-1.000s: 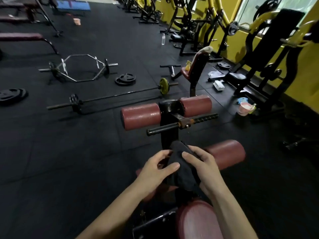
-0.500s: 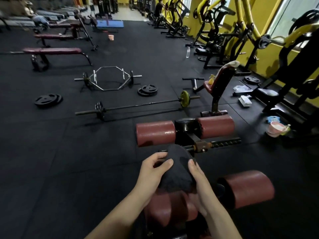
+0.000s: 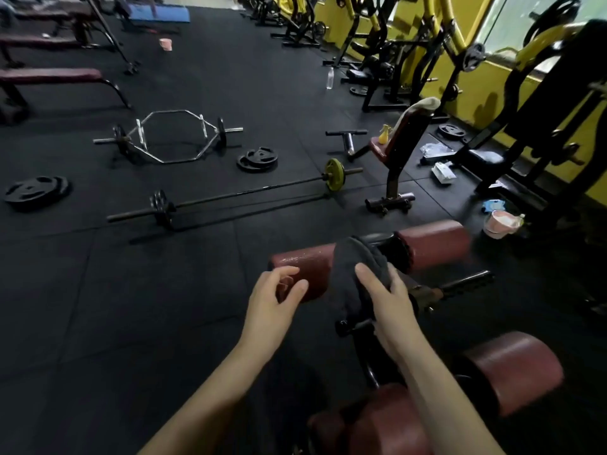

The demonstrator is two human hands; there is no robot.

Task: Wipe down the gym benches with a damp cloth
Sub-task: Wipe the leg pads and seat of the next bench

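A dark grey cloth (image 3: 354,264) lies draped over the inner end of the upper left roller pad (image 3: 302,262) of a dark red bench. That pad has a wet sheen. My right hand (image 3: 391,303) presses on the cloth with fairly straight fingers. My left hand (image 3: 272,300) is off the cloth at the pad's near side, its fingers loosely curved and holding nothing. The upper right roller (image 3: 437,244), the lower right roller (image 3: 512,372) and a red pad (image 3: 377,421) at the bottom edge are also in view.
A barbell (image 3: 246,195), a hex bar (image 3: 170,136) and weight plates (image 3: 258,157) lie on the black floor ahead. An incline bench (image 3: 404,139) and a pink bucket (image 3: 499,223) are at right, before yellow machines (image 3: 427,44). Flat benches (image 3: 49,75) stand far left.
Both hands carried the cloth forward from the bench's centre post onto the upper left roller. My left hand let go of the cloth.
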